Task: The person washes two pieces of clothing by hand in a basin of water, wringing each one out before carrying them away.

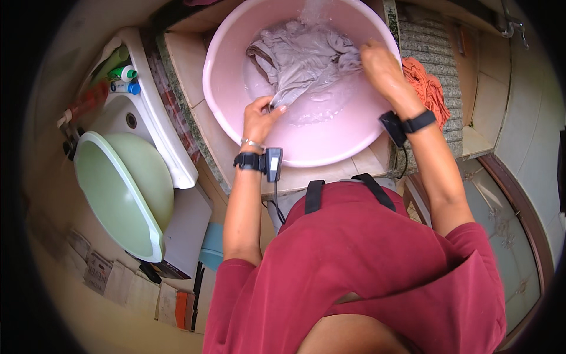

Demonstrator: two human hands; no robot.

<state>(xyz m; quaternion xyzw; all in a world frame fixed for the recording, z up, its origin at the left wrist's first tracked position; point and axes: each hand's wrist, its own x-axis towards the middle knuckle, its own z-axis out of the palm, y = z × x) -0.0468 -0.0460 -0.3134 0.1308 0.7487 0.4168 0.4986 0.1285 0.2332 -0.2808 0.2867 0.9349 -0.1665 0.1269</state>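
Note:
A wet grey cloth garment (pixel 305 57) lies bunched in a large pink plastic basin (pixel 318 146). Water (pixel 315 13) pours in at the basin's far side, and shallow water spreads around the cloth. Between thumb and fingers, my left hand (pixel 260 117) pinches a near corner of the garment. My right hand (pixel 381 66) grips its right end close to the basin's right wall; the fingers there are partly hidden. Each wrist wears a black strap with a small device.
Crumpled orange cloth (pixel 426 90) rests on a ridged stone washboard (pixel 431 48) right of the basin. To the left, a green basin (pixel 119 194) leans on a white sink (pixel 163 132) holding toothpaste tubes (pixel 124 74). A blue bucket (pixel 213 245) stands lower left.

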